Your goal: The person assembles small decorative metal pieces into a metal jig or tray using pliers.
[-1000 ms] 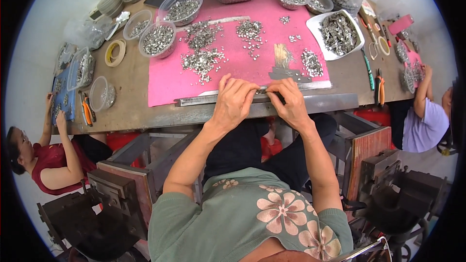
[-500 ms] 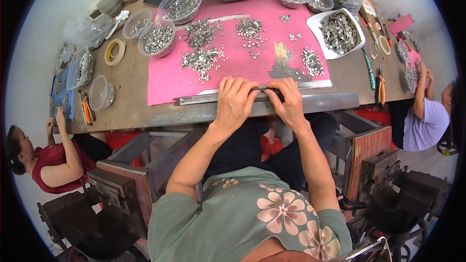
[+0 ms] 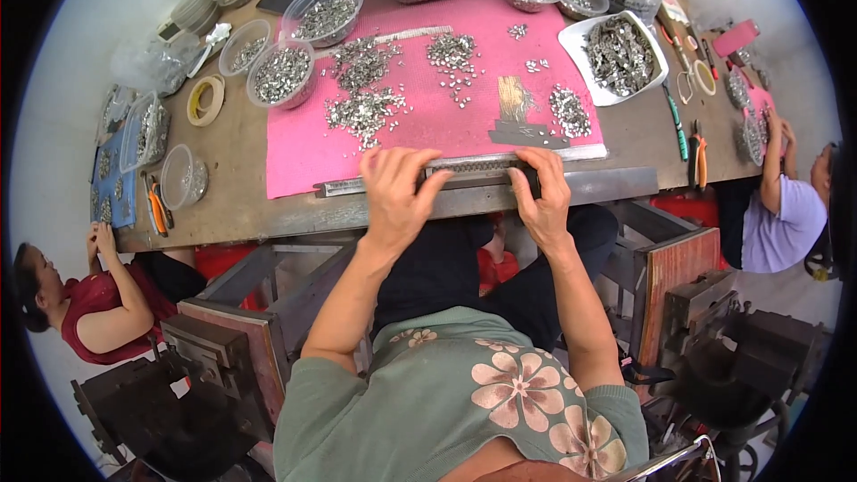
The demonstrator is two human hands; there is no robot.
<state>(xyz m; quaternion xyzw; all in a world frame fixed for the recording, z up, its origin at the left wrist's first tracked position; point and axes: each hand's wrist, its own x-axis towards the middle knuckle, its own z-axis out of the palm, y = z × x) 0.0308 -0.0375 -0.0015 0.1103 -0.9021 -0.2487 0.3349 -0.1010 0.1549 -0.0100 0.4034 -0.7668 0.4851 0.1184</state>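
A narrow strip of small, dark metal links lies along the bench's front edge, in or against a long metal channel. My left hand is closed on the strip's left end, thumb below and fingers over the top. My right hand grips the right end between thumb and fingers, with a dark piece showing beside the thumb. Whether the strip is one piece with its holder cannot be made out. Just beyond, on the pink mat, lie loose silvery metal pieces in several heaps.
Clear plastic tubs of metal pieces stand at the back and left. A white tray of linked pieces sits right, near orange-handled pliers and a green pen-like tool. Tape lies left. Two other people work at either side.
My hands have moved apart from close together, the left one farther, to the left. The linked strip between them now shows. The view has shifted slightly.
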